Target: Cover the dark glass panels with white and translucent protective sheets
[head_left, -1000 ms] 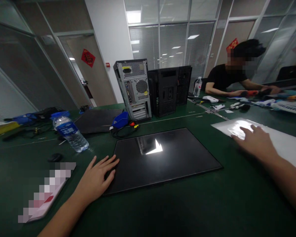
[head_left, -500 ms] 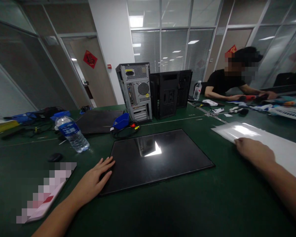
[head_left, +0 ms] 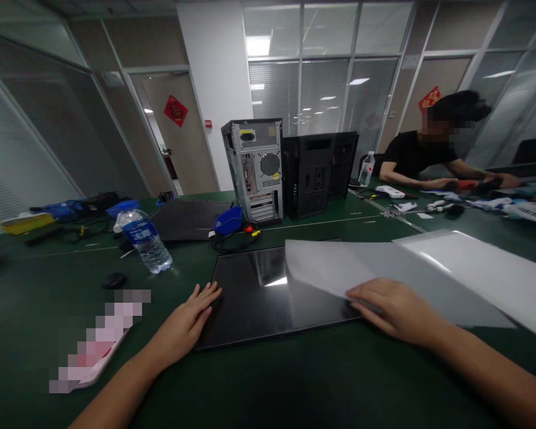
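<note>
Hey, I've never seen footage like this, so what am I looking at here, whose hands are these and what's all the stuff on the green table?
There is no machine here. One camera sits on a person's head and looks forward and down, so the two bare arms reaching in from the bottom are that person's own.

The left hand lies flat on the near left corner of a dark glossy panel that rests on the green table. The right hand grips the edge of a thin pale sheet, which partly covers the panel's right side. More pale sheets lie to the right.

Further back are a water bottle, a grey computer tower with black towers beside it, a blue bin and cables. Another person is working at the far right of the table.
</note>
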A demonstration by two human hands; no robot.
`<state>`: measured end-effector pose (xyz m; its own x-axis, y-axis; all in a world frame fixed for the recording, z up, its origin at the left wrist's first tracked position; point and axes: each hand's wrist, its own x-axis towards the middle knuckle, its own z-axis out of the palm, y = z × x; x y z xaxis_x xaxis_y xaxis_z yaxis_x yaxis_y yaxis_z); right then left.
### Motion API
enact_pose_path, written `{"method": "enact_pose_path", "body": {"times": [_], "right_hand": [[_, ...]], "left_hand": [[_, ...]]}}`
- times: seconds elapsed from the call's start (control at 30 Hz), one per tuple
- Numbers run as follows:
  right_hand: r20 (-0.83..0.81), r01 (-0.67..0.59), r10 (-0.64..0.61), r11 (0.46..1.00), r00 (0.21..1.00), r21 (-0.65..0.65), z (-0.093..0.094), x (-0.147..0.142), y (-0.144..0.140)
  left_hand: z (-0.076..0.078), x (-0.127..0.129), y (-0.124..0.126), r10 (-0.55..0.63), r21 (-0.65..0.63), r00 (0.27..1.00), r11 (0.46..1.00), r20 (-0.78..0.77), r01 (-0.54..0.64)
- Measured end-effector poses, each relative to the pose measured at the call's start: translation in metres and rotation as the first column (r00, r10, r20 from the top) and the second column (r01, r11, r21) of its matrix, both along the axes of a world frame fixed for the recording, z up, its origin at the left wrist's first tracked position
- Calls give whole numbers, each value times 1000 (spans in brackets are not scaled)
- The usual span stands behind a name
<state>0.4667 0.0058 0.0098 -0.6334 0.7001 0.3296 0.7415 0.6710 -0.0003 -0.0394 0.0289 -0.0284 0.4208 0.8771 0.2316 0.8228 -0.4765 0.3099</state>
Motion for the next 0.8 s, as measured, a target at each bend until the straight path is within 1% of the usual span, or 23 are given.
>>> {"method": "enact_pose_path", "body": {"times": [0.03,0.07,0.1,0.17,0.23,0.33,0.4,0.43,0.5,0.57,0.67,0.73,0.8], "right_hand": [[-11,-61,60,996,998,-69,-3,-6,-1],[-29,-90,87,988,996,-124,-5,-10,-1],[-52,-101,94,982,994,-162,-6,-12,-1],[-95,-80,61,976,994,-203,-8,-8,2],[-128,8,-36,978,991,-207,-9,4,8],[-138,208,-237,959,962,-194,-11,29,19],[-115,295,-322,934,940,-201,-12,41,24],[-103,314,-340,926,935,-210,-13,44,25],[-102,301,-333,923,938,-242,-14,43,24],[-145,228,-274,934,951,-275,-14,37,20],[-229,124,-182,961,956,-247,-10,26,15],[-242,123,-169,973,956,-195,-8,25,15],[-212,151,-187,973,959,-174,-8,30,17]], "left_hand": [[1,1,0,-8,-2,1000,1000,-3,8],[2,2,0,-10,-4,1000,1000,-6,10],[3,3,-1,-8,-5,1000,1000,-7,8],[5,4,-2,7,-10,1000,1000,-3,-7],[6,5,-2,26,-15,1000,1000,1,-26],[8,5,-2,55,-21,998,998,5,-55],[9,5,-2,71,-23,997,997,11,-71],[9,5,-2,75,-25,997,997,13,-75],[11,6,-3,72,-34,997,997,16,-72],[12,7,-4,66,-44,998,997,21,-65],[13,7,-5,62,-57,998,997,34,-60],[14,7,-6,59,-67,998,996,37,-56],[15,7,-6,58,-77,998,996,33,-55]]}}
